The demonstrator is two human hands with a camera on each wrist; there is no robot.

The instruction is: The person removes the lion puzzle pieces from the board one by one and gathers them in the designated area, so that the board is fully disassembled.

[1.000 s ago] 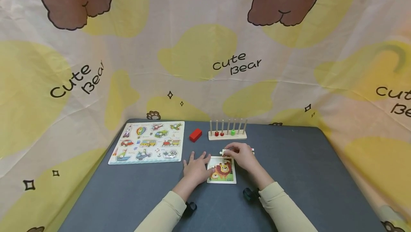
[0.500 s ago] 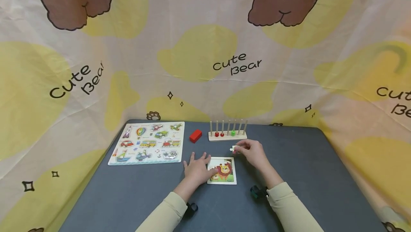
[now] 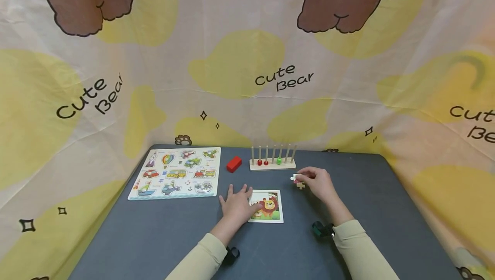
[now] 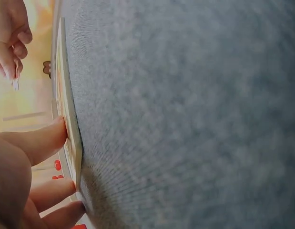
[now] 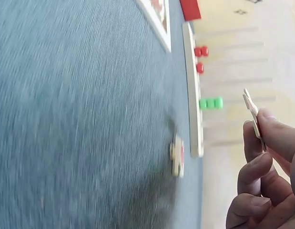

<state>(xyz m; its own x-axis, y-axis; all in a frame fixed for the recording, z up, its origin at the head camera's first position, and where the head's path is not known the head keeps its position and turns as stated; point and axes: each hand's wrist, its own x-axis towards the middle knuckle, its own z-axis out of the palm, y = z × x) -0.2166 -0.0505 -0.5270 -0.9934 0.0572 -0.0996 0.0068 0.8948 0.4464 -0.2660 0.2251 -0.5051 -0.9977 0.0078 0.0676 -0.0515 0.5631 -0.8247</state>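
Observation:
My left hand (image 3: pixel 236 206) lies with spread fingers at the left side of a lion jigsaw puzzle (image 3: pixel 269 207) in a white frame. Its thumb rests on the puzzle, and the fingertips touch the frame's edge in the left wrist view. To the right, my right hand (image 3: pixel 319 184) pinches a small jigsaw piece (image 5: pixel 253 114) between thumb and fingers, held above the table. Below it, a second jigsaw piece (image 5: pixel 178 156) lies on the table, apart from the hand. Part of the puzzle picture is hidden by the left thumb.
A white vehicle puzzle board (image 3: pixel 178 187) lies at the back left. Beside it sits a red block (image 3: pixel 233 164). A wooden peg stand (image 3: pixel 272 166) with red and green beads stands behind the lion puzzle, near the patterned cloth backdrop (image 3: pixel 232 65).
My right hand has moved right, away from the lion puzzle's top edge, with a jigsaw piece pinched in it. The left hand has stayed on the puzzle.

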